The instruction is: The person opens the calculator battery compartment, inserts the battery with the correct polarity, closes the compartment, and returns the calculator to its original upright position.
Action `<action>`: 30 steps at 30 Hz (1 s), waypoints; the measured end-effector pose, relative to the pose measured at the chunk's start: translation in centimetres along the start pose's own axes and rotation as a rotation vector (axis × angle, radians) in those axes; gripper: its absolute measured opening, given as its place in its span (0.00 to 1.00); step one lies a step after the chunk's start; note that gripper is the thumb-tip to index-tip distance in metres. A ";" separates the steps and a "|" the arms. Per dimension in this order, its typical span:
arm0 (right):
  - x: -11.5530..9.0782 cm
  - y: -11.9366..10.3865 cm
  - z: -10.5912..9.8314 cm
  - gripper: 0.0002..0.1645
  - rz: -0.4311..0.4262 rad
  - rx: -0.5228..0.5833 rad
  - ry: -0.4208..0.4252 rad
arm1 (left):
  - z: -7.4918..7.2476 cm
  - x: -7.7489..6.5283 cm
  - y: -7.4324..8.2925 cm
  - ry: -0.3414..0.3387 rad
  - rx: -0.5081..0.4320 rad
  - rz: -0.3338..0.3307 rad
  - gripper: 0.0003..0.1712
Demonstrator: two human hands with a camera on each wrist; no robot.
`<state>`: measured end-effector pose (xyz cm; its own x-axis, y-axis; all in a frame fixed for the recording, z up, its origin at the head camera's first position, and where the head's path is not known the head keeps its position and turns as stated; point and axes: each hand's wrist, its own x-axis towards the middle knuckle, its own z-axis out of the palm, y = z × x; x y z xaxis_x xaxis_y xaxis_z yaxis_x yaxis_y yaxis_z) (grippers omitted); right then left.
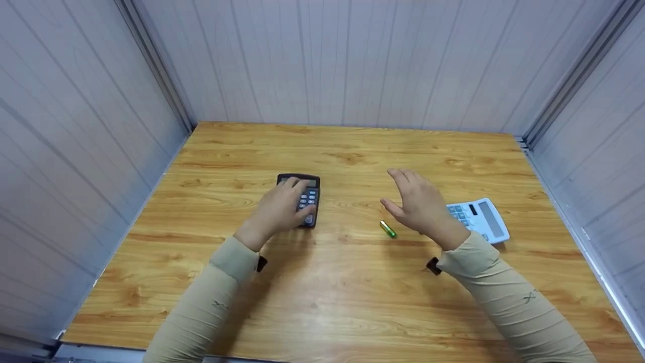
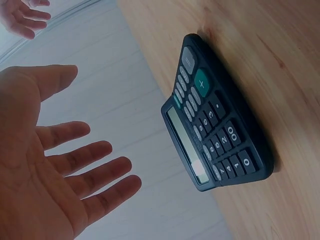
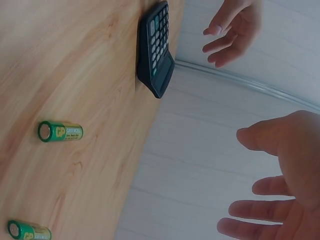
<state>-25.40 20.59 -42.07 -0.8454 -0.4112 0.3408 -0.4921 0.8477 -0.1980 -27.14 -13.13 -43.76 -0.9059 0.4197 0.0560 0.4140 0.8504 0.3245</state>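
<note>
A black calculator (image 1: 312, 194) lies on the wooden table, its keys and display showing in the left wrist view. My left hand (image 1: 279, 206) hovers over it with the fingers spread and nothing in them; a gap shows between hand and calculator from the wrist. To the right, my right hand (image 1: 421, 204) is held above the table, empty, thumb apart from the fingers. Close below its thumb lies a green battery (image 1: 388, 229). The right wrist view shows this battery (image 3: 60, 131) and a second green battery (image 3: 29, 230), which the right hand mostly hides in the head view.
A light blue calculator (image 1: 486, 222) lies right of my right hand, partly covered by the wrist and sleeve. The wooden table (image 1: 347, 287) is bounded by pale panel walls (image 1: 322, 60) at the back and both sides.
</note>
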 end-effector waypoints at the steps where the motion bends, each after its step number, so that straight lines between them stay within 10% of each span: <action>1: 0.1 -0.1 0.0 0.41 0.008 0.025 -0.001 | -0.1 0.0 -0.1 -0.005 -0.012 -0.004 0.41; 15: 2.2 -0.7 0.1 0.42 0.123 0.348 -0.116 | -1.7 -0.1 -2.7 0.025 -0.041 -0.038 0.39; 30: 3.6 -1.8 1.2 0.42 0.118 0.439 -0.164 | -2.3 0.8 -4.8 0.050 -0.126 -0.079 0.34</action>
<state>-27.84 17.20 -41.59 -0.9051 -0.3977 0.1506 -0.4019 0.6845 -0.6082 -30.02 -17.63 -43.05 -0.9400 0.3335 0.0717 0.3293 0.8323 0.4460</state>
